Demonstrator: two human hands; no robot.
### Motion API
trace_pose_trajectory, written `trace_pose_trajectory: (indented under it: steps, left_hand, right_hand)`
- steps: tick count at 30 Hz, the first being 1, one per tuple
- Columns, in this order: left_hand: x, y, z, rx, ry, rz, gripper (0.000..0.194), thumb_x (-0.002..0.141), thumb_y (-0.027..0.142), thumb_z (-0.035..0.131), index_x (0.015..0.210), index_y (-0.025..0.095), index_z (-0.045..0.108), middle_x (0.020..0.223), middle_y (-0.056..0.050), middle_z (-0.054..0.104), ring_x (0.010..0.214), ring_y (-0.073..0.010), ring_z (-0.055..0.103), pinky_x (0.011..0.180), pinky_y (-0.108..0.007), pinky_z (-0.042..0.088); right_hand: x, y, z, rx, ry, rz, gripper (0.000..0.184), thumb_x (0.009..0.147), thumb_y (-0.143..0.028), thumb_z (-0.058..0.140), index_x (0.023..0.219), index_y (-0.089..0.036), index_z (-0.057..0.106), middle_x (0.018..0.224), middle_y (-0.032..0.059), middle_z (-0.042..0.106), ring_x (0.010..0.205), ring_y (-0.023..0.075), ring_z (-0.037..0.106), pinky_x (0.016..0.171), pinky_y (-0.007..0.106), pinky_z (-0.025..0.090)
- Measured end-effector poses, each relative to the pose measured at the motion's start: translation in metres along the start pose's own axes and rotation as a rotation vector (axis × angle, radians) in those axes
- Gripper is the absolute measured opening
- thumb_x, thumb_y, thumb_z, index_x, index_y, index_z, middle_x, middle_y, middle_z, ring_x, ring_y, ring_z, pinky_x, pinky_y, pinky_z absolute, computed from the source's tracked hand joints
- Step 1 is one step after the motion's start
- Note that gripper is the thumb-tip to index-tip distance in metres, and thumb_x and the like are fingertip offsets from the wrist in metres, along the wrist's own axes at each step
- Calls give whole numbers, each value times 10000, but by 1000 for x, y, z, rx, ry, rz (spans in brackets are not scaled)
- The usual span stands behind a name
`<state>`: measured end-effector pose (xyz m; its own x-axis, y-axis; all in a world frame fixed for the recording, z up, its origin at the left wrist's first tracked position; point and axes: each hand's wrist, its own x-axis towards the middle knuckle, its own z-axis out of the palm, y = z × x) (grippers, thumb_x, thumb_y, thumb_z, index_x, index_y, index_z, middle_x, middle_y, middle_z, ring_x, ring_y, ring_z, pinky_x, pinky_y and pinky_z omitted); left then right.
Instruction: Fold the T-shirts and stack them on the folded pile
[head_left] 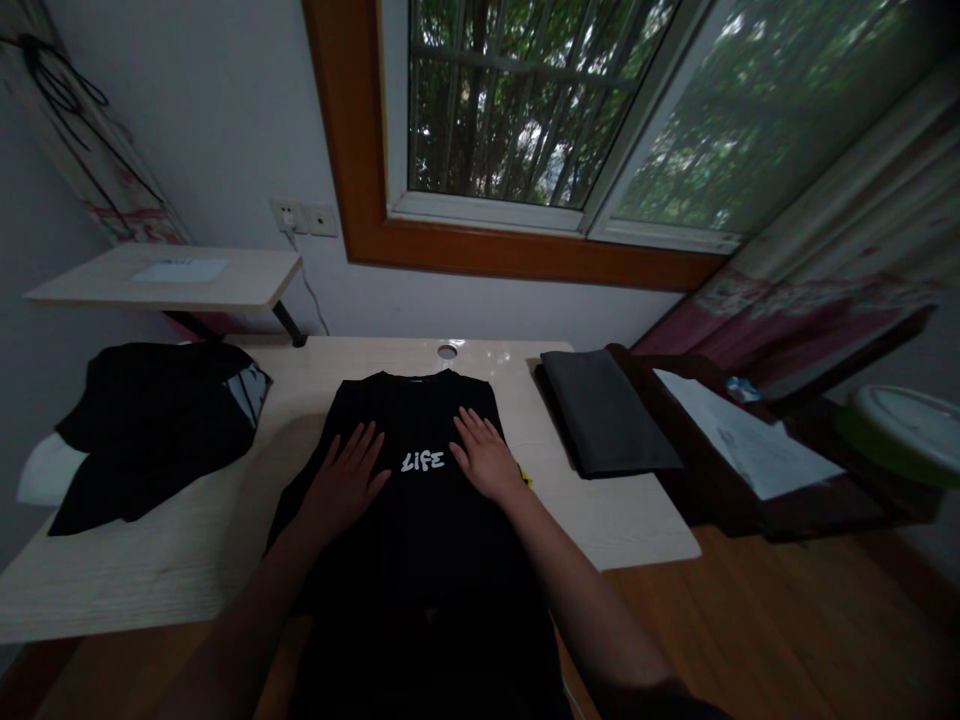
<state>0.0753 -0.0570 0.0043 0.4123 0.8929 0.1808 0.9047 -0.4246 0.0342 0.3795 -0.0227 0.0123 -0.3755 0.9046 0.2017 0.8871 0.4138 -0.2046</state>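
Observation:
A black T-shirt (pixel 420 520) with small white lettering lies spread on the light wooden desk, its neckline toward the wall. On the left part of the shirt rests my left hand (pixel 345 480), palm down with its fingers stretched out. My right hand (pixel 484 455) lies flat on the shirt's right side, fingers extended, beside the lettering. Neither hand grips the cloth. A bit of yellow shows at the shirt's right edge, near my right wrist; what it is I cannot make out. The shirt's lower end merges with dark clothing near my body.
Bunched black clothing (pixel 172 420) lies on the desk (pixel 600 520) at the left, below a small raised shelf (pixel 172 275). A dark grey folder (pixel 607 415) sits at the right. Beyond it, a brown surface holds a paper sheet (pixel 742 435). A window (pixel 540 120) is behind.

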Motion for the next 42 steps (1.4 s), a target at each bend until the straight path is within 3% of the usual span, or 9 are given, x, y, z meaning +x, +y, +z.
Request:
trace_pose_trajectory:
  steps: [10, 15, 18, 23, 26, 34, 39, 42]
  left_hand:
    - [-40, 7, -8, -73, -29, 22, 651, 1026, 528, 387, 1592, 208, 350, 1672, -106, 302, 1557, -284, 262, 1257, -552, 252]
    - [-40, -19, -31, -196, -61, -27, 566, 1054, 496, 311, 1557, 256, 410, 1642, -41, 393, 1467, -198, 445, 1203, -411, 392]
    - [-33, -39, -40, -149, 14, -51, 574, 1055, 475, 306, 1561, 221, 405, 1661, -57, 356, 1504, -212, 385, 1240, -429, 333]
    - [-34, -49, -24, -19, -16, -52, 669, 1039, 498, 336, 1616, 165, 273, 1675, -120, 297, 1564, -292, 240, 1234, -569, 284]
    - [-43, -44, -11, 29, -33, -42, 649, 1033, 502, 355, 1604, 195, 319, 1675, -107, 293, 1571, -306, 210, 1240, -602, 236]
    - [-65, -41, -9, 46, -7, -46, 630, 1032, 486, 366, 1596, 208, 341, 1683, -107, 267, 1572, -300, 204, 1245, -613, 219]
    - [-69, -43, -9, 37, 9, -37, 575, 1040, 433, 360, 1574, 220, 393, 1680, -85, 290, 1573, -292, 208, 1244, -587, 250]
    - [-70, -43, -10, 26, 20, -44, 544, 1039, 402, 366, 1550, 231, 439, 1672, -77, 317, 1567, -292, 231, 1238, -578, 276]
  right_hand:
    - [0, 0, 1, 3, 13, -1, 564, 1064, -432, 396, 1556, -160, 434, 1651, 109, 343, 1548, 246, 290, 1265, 488, 267]
    - [-1, -1, 0, 2, 9, 5, 567, 1064, -436, 397, 1552, -150, 438, 1651, 113, 345, 1548, 244, 291, 1269, 480, 259]
    - [-1, -1, 1, -2, 7, 1, 574, 1065, -437, 395, 1548, -130, 441, 1648, 120, 350, 1546, 246, 293, 1271, 476, 254]
    - [-1, -1, 1, 7, 11, 1, 570, 1063, -432, 402, 1551, -140, 438, 1647, 123, 347, 1546, 248, 295, 1265, 487, 266]
    - [0, -1, 0, 3, 9, 0, 571, 1064, -435, 398, 1551, -139, 437, 1649, 119, 344, 1546, 248, 295, 1264, 483, 268]
    - [0, 0, 3, -1, 29, -1, 568, 1060, -431, 408, 1543, -135, 450, 1640, 114, 370, 1540, 249, 306, 1264, 472, 265]
    - [-4, -2, -4, 38, 87, 21, 462, 1056, -350, 402, 1438, -164, 585, 1532, 87, 540, 1454, 252, 433, 1234, 461, 309]
    - [-11, -2, -16, 36, 162, 113, 429, 1046, -300, 393, 1389, -191, 626, 1447, 93, 612, 1336, 274, 513, 1159, 463, 388]
